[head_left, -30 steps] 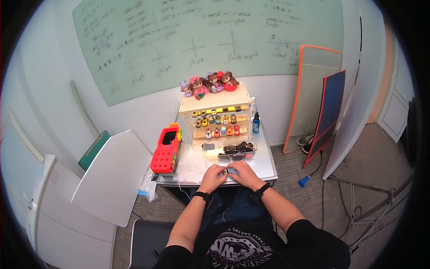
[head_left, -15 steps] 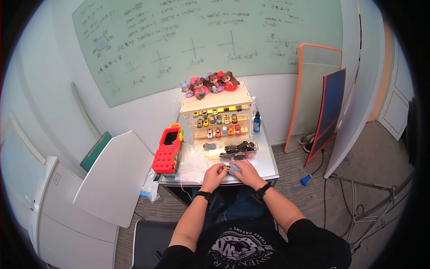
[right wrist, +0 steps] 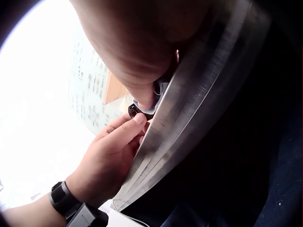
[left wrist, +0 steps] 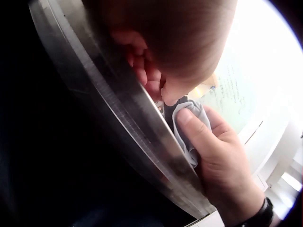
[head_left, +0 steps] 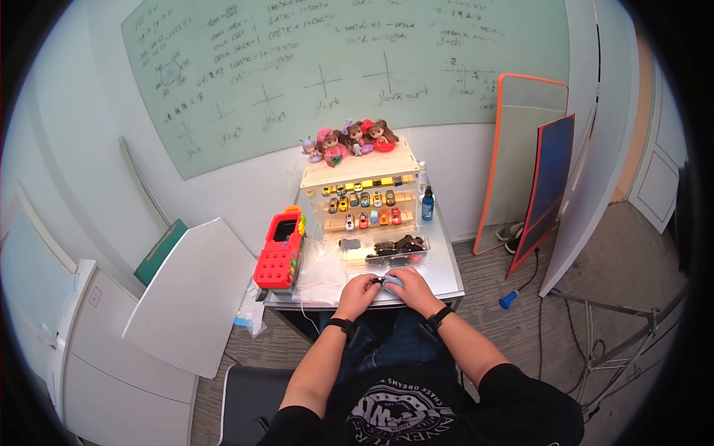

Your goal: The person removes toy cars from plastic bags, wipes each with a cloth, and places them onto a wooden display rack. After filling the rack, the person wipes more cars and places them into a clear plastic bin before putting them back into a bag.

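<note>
At the table's front edge the left hand (head_left: 357, 295) pinches a small dark object (right wrist: 135, 111) between thumb and fingers; it looks like a toy car, though most of it is covered. The right hand (head_left: 413, 291) grips a grey-blue cloth (left wrist: 191, 108), its thumb pressed on the folds, and the cloth touches the dark object. Both hands are close together. Behind them stands a clear tray (head_left: 427, 259) with several black toy cars and one grey item at its left.
A wooden rack (head_left: 357, 172) holds rows of small toy cars, with dolls (head_left: 331, 146) on top. A red toy case (head_left: 275, 267) stands at the left, a blue bottle (head_left: 427, 204) at the right. A plastic bag (head_left: 318, 271) lies left of the hands.
The object in the left hand showed yellowish half a second ago and now shows a dark side. The cloth has shifted slightly against it. The head view has moved a little.
</note>
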Demonstrator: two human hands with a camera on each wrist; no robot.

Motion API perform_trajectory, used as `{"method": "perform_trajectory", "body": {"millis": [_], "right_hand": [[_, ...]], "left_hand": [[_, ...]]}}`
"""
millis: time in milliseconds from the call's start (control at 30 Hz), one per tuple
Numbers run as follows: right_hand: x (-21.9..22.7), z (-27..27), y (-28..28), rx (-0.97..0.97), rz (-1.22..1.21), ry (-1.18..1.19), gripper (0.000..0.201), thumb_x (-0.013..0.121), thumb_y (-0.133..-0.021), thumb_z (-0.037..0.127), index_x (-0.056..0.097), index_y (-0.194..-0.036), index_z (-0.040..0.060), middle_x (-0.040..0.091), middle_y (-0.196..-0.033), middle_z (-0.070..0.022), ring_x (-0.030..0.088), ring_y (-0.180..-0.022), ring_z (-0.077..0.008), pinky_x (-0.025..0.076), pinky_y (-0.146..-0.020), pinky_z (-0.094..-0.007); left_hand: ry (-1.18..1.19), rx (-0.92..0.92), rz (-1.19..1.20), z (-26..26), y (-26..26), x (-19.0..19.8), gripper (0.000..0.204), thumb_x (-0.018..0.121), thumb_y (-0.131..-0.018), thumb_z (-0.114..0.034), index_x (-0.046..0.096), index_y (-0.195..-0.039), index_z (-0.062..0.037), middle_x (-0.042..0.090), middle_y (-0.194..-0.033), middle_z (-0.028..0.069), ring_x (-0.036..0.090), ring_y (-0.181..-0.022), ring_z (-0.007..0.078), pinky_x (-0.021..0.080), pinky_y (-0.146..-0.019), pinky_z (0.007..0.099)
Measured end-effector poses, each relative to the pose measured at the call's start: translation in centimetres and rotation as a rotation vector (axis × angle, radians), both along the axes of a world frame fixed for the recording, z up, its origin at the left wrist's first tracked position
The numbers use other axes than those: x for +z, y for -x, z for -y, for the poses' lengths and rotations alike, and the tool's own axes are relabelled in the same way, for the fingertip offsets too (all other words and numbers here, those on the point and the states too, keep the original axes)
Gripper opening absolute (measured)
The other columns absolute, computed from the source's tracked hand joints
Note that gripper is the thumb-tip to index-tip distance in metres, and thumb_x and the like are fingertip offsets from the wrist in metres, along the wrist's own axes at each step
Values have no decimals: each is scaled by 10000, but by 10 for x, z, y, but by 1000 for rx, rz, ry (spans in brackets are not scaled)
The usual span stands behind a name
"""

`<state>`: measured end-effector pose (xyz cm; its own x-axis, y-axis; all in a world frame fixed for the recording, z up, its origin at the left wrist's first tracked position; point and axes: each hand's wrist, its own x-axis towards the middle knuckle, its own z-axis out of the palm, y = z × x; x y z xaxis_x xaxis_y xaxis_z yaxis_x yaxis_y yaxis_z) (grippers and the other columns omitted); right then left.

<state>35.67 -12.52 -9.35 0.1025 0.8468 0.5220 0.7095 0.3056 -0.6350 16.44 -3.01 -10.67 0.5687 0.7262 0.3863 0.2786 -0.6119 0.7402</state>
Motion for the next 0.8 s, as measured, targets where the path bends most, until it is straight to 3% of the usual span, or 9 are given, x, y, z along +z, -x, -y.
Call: {"method": "perform_trajectory", "body": {"millis": [167, 233, 267, 333, 433, 567, 633, 767, 800], "right_hand": [[2, 0, 1, -27, -59, -46, 282, 768, -931, 227, 717, -1130, 34, 732, -1047, -165, 689, -1015, -344, 543, -892, -420], [4, 4, 0, -55, -102, -21, 274, 760, -944, 235, 714, -1121, 30, 738, -1030, -168, 708, -991, -334, 549, -870, -408], [8, 6, -1, -54, -197, 36, 270, 751, -958, 244, 711, -1114, 27, 744, -1002, -171, 724, -949, -323, 553, -837, -394], [11, 8, -4, -47, -287, 93, 264, 732, -985, 264, 709, -1094, 25, 756, -928, -169, 747, -857, -285, 555, -766, -355], [9, 6, -3, -33, -305, 89, 276, 717, -986, 281, 698, -1095, 28, 742, -924, -190, 739, -886, -345, 554, -769, -389], [5, 3, -2, -49, -321, 54, 305, 693, -1003, 309, 698, -1117, 26, 748, -948, -193, 742, -896, -341, 556, -779, -389], [3, 1, -2, -103, -422, 82, 328, 639, -1036, 319, 694, -1181, 30, 749, -1021, -209, 734, -949, -362, 557, -821, -382], [2, 1, -3, -50, -468, -43, 371, 586, -1062, 329, 667, -1297, 53, 738, -1115, -231, 717, -1022, -391, 554, -878, -401], [-2, 0, -2, -9, -341, 16, 393, 569, -1068, 337, 646, -1343, 66, 732, -1139, -236, 707, -1052, -400, 550, -901, -413]], "left_hand": [[208, -41, 46, -9, -13, -7, 265, 737, -955, -189, 697, -1134, 2, 721, -912, 103, 694, -799, 170, 554, -715, 329], [486, -110, 202, -8, -22, -6, 219, 685, -1012, -120, 635, -1196, -12, 723, -949, 46, 677, -833, 107, 549, -766, 278], [493, -115, 202, -7, -26, -8, 219, 685, -1012, -120, 635, -1196, -12, 723, -949, 46, 677, -833, 107, 549, -766, 278], [606, -207, 421, -3, -31, -12, 211, 654, -1040, -122, 591, -1212, -18, 726, -986, 49, 689, -865, 114, 544, -785, 269], [610, -167, 456, -2, -30, -17, 216, 646, -1047, -132, 589, -1226, -25, 725, -1010, 50, 691, -883, 110, 534, -784, 259], [607, -105, 414, 0, -27, -14, 229, 638, -1051, -142, 581, -1239, -24, 725, -1003, 60, 692, -882, 117, 532, -754, 259], [529, 19, 439, 0, -27, -15, 238, 636, -1051, -142, 569, -1246, -21, 720, -983, 62, 689, -866, 112, 527, -728, 259], [562, -39, 415, 9, -27, -6, 222, 628, -1056, -139, 570, -1224, -6, 714, -962, 64, 689, -847, 110, 537, -728, 264], [526, -80, 397, 9, -28, -12, 211, 623, -1058, -138, 572, -1208, 1, 711, -957, 64, 689, -840, 113, 546, -743, 269]]}}
